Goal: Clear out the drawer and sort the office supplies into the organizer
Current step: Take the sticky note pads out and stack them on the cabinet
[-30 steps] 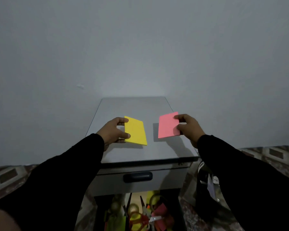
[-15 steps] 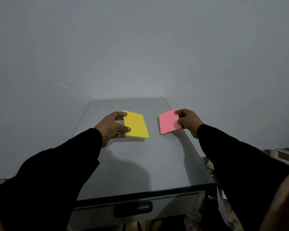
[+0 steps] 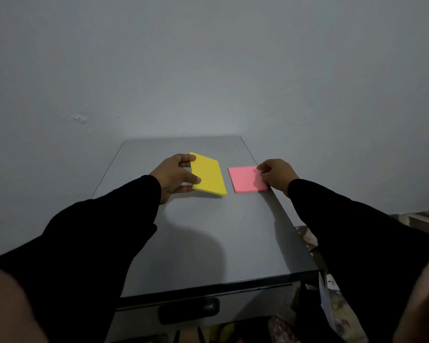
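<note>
Sticky notes sit in two pads on the grey cabinet top (image 3: 208,243), toward its far end near the wall (image 3: 208,58). The yellow pad (image 3: 208,174) is gripped along its left edge by the left hand (image 3: 176,178), thumb on the near corner and fingers curled over the far corner; its left side looks raised slightly off the surface while its right edge rests down. The pink pad (image 3: 247,179) lies flat close to the cabinet's right edge, just beside the yellow one with a narrow strip of grey between them. The right hand (image 3: 275,178) pinches the pink pad's right edge with curled fingertips.

Compared with half a second ago, both pads are lower: the pink one, then tilted with its corner lifted, now lies flat, and the yellow one has come closer to the surface. The view has shifted little; the drawer front with its dark handle (image 3: 188,310) shows at the bottom, and below it a sliver of the open drawer (image 3: 223,330) with blurred colourful items.
</note>
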